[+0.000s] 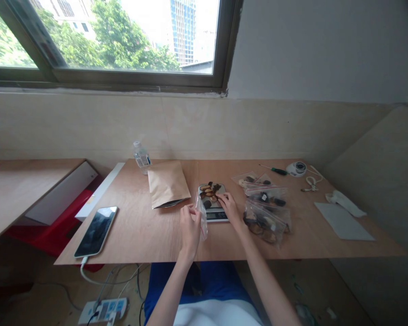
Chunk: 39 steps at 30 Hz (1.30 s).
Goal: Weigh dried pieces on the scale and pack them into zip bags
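My left hand (pixel 190 224) is closed on the edge of a clear zip bag (pixel 201 213), which hangs upright along the left side of a small digital scale (pixel 221 215). On the scale's plate lies a heap of brown and dark dried pieces (pixel 209 191), too small to name surely. My right hand (pixel 228 206) reaches over the plate from the right, its fingertips at the heap's right edge. Whether those fingers grip a piece is hidden. A dark lump (pixel 207 204) sits near the plate's lower left, by the bag.
Several filled zip bags (pixel 267 217) lie right of the scale. A brown paper pouch (pixel 168 184) and a plastic bottle (pixel 142 157) stand left. Also on the table are a phone (pixel 96 232), screwdriver (pixel 279 171), white round device (pixel 296 169) and white sheet (pixel 343 221).
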Each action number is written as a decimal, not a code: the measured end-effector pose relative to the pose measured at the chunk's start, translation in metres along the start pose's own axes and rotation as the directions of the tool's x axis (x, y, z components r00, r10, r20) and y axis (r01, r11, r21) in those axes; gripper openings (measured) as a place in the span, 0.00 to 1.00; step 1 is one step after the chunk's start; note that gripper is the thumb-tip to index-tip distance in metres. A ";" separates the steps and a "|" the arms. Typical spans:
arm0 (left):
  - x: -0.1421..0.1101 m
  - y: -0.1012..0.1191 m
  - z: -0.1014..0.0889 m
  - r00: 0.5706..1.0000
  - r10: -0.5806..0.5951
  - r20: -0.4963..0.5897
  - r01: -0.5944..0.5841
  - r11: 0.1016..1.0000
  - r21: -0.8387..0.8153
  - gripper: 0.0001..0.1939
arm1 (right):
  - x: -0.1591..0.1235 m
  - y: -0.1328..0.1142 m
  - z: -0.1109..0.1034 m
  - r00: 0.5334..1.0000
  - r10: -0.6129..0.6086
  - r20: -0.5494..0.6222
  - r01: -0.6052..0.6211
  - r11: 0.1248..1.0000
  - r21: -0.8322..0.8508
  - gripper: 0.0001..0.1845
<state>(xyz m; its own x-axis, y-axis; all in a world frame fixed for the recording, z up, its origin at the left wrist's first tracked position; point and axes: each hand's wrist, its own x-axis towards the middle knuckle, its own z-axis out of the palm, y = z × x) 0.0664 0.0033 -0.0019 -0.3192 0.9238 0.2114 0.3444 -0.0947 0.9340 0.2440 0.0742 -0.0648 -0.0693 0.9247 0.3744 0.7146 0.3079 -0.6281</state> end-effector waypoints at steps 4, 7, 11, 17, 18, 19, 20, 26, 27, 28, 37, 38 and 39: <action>0.000 -0.001 -0.001 1.000 -0.011 0.007 0.011 1.000 -0.002 0.06 | 0.000 -0.018 -0.007 0.991 0.070 -0.118 -0.055 0.991 0.120 0.18; 0.001 0.000 0.000 1.000 -0.020 0.000 0.020 1.000 -0.002 0.05 | -0.004 -0.057 -0.016 0.952 0.247 -0.181 -0.155 0.899 0.410 0.19; -0.001 -0.002 0.004 1.000 -0.018 0.011 0.018 1.000 -0.017 0.05 | -0.013 -0.115 -0.025 0.935 0.305 0.183 -0.334 0.580 0.743 0.22; -0.007 -0.008 0.005 0.988 -0.151 -0.029 0.145 0.979 -0.144 0.10 | -0.019 -0.125 -0.014 0.906 0.373 0.200 -0.415 0.694 0.588 0.17; -0.008 -0.008 0.004 0.985 -0.165 -0.042 0.157 0.977 -0.147 0.10 | -0.019 -0.123 -0.011 0.910 0.377 0.175 -0.408 0.735 0.541 0.16; -0.009 -0.008 0.004 0.984 -0.173 -0.052 0.164 0.975 -0.148 0.10 | -0.020 -0.122 -0.009 0.916 0.367 0.165 -0.397 0.764 0.508 0.16; -0.010 -0.007 0.003 0.982 -0.178 -0.061 0.167 0.975 -0.148 0.10 | -0.021 -0.123 -0.009 0.924 0.343 0.170 -0.381 0.782 0.492 0.16; -0.010 -0.003 -0.001 0.973 -0.211 -0.090 0.194 0.967 -0.167 0.11 | -0.016 -0.132 -0.011 0.978 0.201 0.048 -0.197 0.841 0.505 0.18; -0.010 -0.002 -0.002 0.971 -0.220 -0.092 0.202 0.965 -0.169 0.11 | -0.012 -0.127 -0.010 0.981 0.190 -0.032 -0.155 0.875 0.460 0.18; -0.009 -0.001 -0.003 0.969 -0.228 -0.093 0.210 0.963 -0.167 0.11 | -0.008 -0.120 -0.008 0.980 0.172 -0.101 -0.119 0.910 0.396 0.19; -0.009 0.000 -0.009 0.966 -0.245 -0.084 0.226 0.956 -0.190 0.12 | 0.002 -0.049 0.030 0.997 0.076 0.013 -0.070 0.963 -0.262 0.25; -0.009 -0.001 -0.009 0.966 -0.242 -0.086 0.222 0.956 -0.194 0.12 | 0.001 -0.045 0.031 0.998 0.065 0.003 -0.061 0.961 -0.271 0.24; -0.008 -0.002 -0.009 0.967 -0.239 -0.088 0.218 0.956 -0.195 0.12 | 0.000 -0.041 0.032 0.999 0.050 -0.010 -0.051 0.962 -0.270 0.22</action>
<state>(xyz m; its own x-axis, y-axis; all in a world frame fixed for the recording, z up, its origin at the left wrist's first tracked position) 0.0602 -0.0072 -0.0025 -0.4687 0.8833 0.0069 0.0880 0.0389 0.9954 0.1922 0.0690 -0.0605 -0.0260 0.9366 0.3495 0.8785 0.1883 -0.4391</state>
